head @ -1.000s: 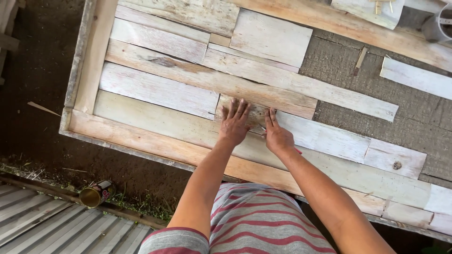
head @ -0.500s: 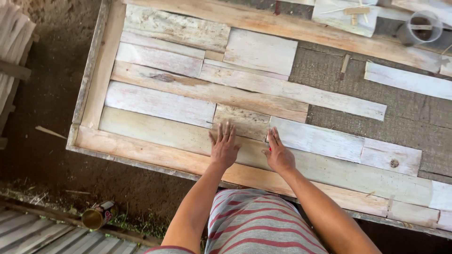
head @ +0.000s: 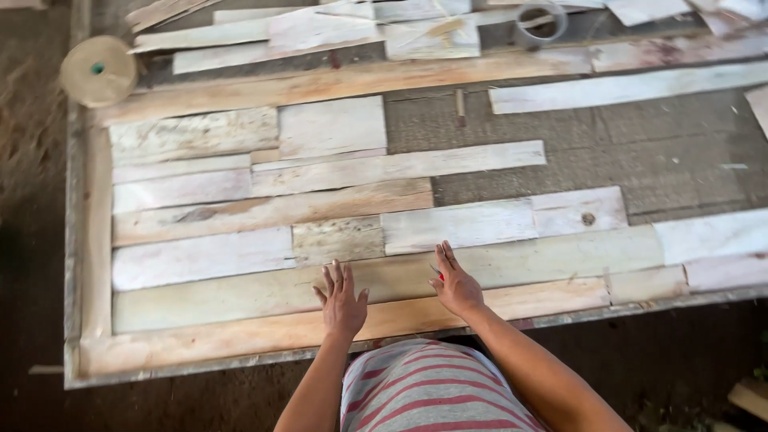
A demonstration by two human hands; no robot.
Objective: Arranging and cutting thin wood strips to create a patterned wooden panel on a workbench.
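Pressing flat: your left hand (head: 342, 298) and right hand (head: 456, 284), apart, fingers spread, holding nothing, rest on long pale strip (head: 384, 276) near frame's front rail (head: 240, 336). Left half filled with strips; bare backing (head: 640, 152) at right remains uncovered.

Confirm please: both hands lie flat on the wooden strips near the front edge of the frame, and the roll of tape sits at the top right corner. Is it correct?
Not quite. The left hand and the right hand do lie flat on the wooden strips near the front edge, but the head view shows the roll of tape at the top left corner, not the right.
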